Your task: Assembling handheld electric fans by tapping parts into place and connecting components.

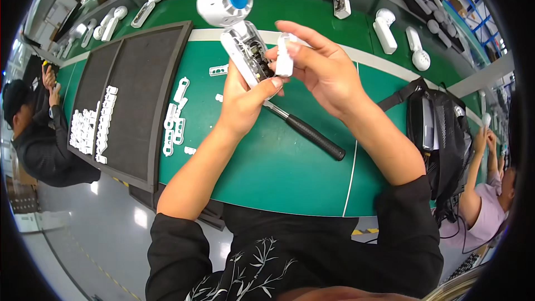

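My left hand (245, 100) is wrapped round the handle of a white handheld device with a round, vented head (218, 1) and a blue centre. Its handle (253, 50) is uncovered on one side, and dark inner parts and wiring show. In my right hand (329, 75), a white plastic piece (284, 56) is pinched between thumb and fingers, close beside the uncovered handle. Whether the two touch, I cannot tell. Below my hands lies a tool with a black textured grip (317, 138) and a metal shaft; its far end is hidden.
Small white plastic frames (175, 123) lie on the green table left of my hands. A dark tray (139, 78) holds rows of white parts (83, 128). Similar devices (384, 31) stand along the back. A black bag (440, 139) sits at right. People work at both sides.
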The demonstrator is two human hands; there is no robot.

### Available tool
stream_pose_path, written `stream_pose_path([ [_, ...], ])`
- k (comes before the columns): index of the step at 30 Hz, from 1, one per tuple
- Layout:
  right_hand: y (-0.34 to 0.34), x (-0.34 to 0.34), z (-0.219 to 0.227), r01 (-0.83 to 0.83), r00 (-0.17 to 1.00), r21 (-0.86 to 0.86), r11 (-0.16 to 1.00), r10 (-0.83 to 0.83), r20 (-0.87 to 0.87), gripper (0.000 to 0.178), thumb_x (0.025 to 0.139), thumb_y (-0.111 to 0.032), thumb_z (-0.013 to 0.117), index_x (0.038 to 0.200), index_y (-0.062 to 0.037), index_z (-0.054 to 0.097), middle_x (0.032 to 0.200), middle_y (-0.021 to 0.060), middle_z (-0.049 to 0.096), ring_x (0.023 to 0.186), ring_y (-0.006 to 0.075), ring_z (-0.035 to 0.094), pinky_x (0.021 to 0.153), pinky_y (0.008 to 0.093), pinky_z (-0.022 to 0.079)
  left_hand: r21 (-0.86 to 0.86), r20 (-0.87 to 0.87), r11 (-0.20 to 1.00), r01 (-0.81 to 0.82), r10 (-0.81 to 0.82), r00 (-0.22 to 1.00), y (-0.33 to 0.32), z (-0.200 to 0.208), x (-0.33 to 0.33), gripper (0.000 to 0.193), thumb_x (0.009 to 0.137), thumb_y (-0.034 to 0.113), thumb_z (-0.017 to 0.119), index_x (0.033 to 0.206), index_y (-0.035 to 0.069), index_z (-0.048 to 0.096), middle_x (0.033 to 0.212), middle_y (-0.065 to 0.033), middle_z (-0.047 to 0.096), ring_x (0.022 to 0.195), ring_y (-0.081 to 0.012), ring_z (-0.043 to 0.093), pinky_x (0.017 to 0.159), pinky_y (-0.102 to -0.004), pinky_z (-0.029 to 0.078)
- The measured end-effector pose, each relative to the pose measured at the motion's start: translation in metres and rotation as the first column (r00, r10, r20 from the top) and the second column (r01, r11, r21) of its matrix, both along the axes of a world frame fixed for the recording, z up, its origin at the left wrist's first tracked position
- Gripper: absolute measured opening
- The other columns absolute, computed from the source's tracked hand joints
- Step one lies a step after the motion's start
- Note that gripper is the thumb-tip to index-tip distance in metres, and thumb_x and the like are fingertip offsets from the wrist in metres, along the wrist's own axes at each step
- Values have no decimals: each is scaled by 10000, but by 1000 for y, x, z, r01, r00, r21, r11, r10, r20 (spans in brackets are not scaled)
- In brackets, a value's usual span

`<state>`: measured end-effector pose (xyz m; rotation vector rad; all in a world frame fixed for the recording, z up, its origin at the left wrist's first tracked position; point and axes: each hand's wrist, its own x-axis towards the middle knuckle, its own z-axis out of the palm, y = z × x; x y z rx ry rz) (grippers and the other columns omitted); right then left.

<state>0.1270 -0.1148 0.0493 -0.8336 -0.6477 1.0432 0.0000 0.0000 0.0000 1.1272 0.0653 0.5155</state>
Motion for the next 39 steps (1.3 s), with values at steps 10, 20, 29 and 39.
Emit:
stream_pose_path([
  [10,-1,-17,-26,347,619,230,909,-406,672,334,883,-75,668,1196,-21,562,1067,87,627,926,179,631,791,322,521,216,59,953,-212,204,977,-12,-3,12,558,766,-8,660,1226,30,345,1052,-75,519,964,-147,562,788,-295,503],
  [20,4,-3,-32,437,441,-265,860,52,896,302,919,-289,613,1011,-1,607,954,161,619,918,303,634,781,390,508,138,-11,937,-320,324,946,9,6,-1,495,769,-37,600,1198,15,359,1080,-127,538,787,-176,607,621,-305,502],
  [29,-6,-31,-63,315,-48,-316,895,348,936,399,905,-380,595,990,9,573,794,189,633,810,396,630,748,470,500,-145,12,904,-402,408,913,39,14,-1,472,773,-30,575,1192,37,368,1047,-153,564,691,-193,591,544,-301,470],
  [39,-7,12,21,113,844,-552,826,214,492,346,982,-387,481,875,-59,504,581,10,445,472,148,447,418,304,350,-225,13,924,-310,321,947,44,1,-5,438,763,-22,587,1145,48,385,937,-104,570,672,-190,583,521,-309,455],
])
